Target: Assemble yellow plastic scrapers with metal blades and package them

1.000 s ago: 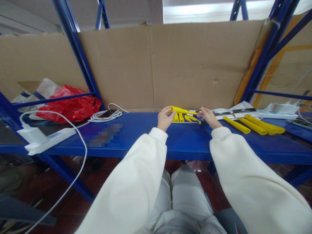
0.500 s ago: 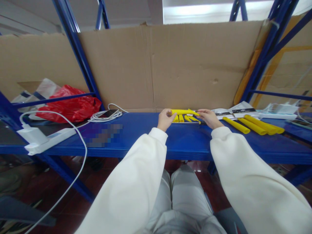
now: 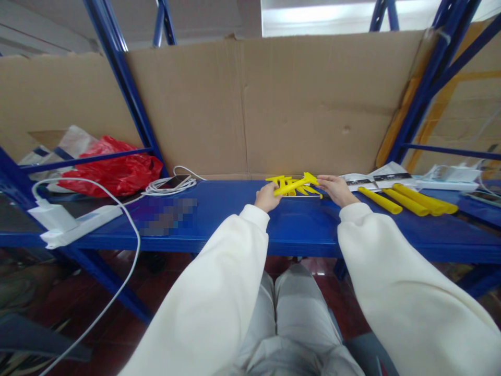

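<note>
My left hand (image 3: 267,197) is closed on the near left end of a yellow piece (image 3: 293,187), a tube with a flared right end. That flared end points up and right, close to the fingertips of my right hand (image 3: 335,190). The right fingers are pressed together at the piece's right end; whether they grip it is too small to tell. Several smaller yellow parts (image 3: 302,190) lie behind and under the held piece on the blue shelf (image 3: 235,209). Yellow tubes (image 3: 407,202) rest to the right of my right hand.
Printed papers (image 3: 391,177) lie behind the tubes. A white power strip (image 3: 84,225), a coiled white cable (image 3: 164,187) and a red plastic bag (image 3: 113,166) are at the left. Cardboard (image 3: 297,104) stands along the back between blue posts.
The yellow piece has tilted, its left end lower and nearer me, its flared right end raised. My left hand has moved slightly down, uncovering small yellow parts behind it.
</note>
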`<state>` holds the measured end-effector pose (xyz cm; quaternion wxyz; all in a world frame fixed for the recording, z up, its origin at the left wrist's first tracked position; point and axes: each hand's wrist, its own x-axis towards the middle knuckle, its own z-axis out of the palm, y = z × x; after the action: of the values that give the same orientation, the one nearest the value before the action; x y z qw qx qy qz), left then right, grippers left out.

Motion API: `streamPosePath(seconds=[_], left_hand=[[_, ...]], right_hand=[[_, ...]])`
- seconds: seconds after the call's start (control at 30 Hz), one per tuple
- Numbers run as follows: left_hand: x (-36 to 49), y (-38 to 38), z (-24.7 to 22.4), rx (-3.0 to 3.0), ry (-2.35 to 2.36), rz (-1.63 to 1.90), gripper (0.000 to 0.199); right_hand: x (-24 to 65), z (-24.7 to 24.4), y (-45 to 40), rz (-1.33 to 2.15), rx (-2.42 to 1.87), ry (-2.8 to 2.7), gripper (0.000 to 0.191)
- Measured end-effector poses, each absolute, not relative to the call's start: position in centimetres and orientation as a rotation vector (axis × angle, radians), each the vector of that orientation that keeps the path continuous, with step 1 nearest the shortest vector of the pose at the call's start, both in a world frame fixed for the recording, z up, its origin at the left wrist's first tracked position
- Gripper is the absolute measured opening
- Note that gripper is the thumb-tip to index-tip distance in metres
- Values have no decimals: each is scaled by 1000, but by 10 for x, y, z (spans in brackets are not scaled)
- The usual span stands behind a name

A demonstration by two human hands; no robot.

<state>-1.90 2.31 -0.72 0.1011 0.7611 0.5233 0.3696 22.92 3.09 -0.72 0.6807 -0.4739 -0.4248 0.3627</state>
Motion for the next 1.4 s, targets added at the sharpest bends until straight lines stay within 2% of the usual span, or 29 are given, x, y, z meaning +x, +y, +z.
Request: streamPosePath(seconds=[0.23,0.6,0.97,1.07,1.13,1.27,1.4], left_hand=[[-21,14,-2,2366,1704,871,31],[-19,33,-16,2352,1517,1156,20],[-19,23,-9,2381,1517,1055,19],[-19,23,-10,2355,1506,1059,18],[-19,23,-11,2353,1506,1046,17],[-19,23,-11,2387,1526,991,18],[-21,27,-13,2385,1528,962,19]], right_hand=[[222,-12,32,879,-1074,-1081,17],[190,-8,17,1016,-1064,-1323,17],[186,-8,9,1066,-1081,-1518,21],[190,-7,12,929,-1177,-1621,16],[197,-4,15,681,-1313,-1724,12],[226,3,17,74,-1731,-1752,20],[257,-1,17,-170,-2028,-1585,20]])
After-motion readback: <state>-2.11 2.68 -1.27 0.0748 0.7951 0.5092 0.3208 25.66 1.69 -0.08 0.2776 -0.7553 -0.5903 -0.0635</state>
